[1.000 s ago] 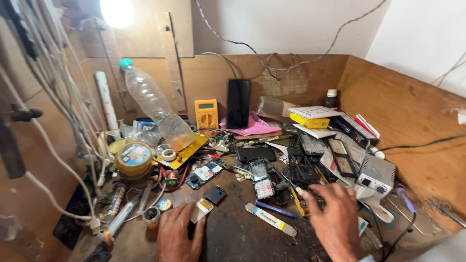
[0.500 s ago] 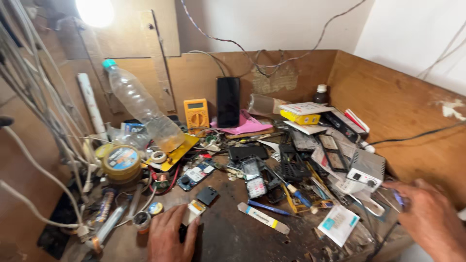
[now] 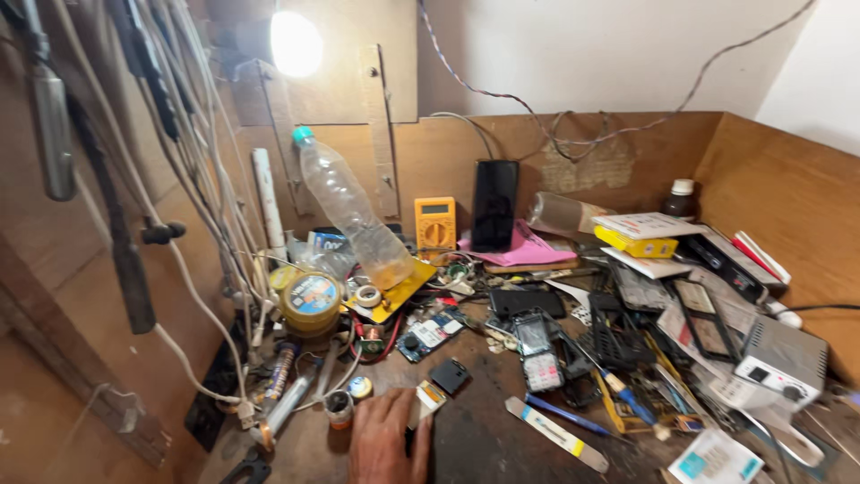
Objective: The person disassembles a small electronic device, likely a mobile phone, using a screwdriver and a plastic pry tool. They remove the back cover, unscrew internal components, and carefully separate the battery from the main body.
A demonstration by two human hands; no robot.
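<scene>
My left hand [image 3: 385,437] rests at the near edge of a cluttered wooden workbench [image 3: 475,439], fingers curled around a small dark object with a white and orange tip [image 3: 425,401]. A small black square part [image 3: 449,375] lies just beyond it. A flat metal strip tool [image 3: 555,434] and a blue pen [image 3: 568,415] lie to the right of the hand. My right hand is out of the picture.
Phone parts and circuit boards [image 3: 543,358] litter the middle. A tilted plastic bottle [image 3: 348,211], yellow multimeter [image 3: 434,228] and upright black phone [image 3: 494,204] stand at the back. Cables [image 3: 206,179] hang on the left; boxes [image 3: 638,235] and a grey device [image 3: 779,360] sit right.
My right hand has pulled away to the right and left the view. The camera has swung left and closer. My left hand stays at the near edge.
</scene>
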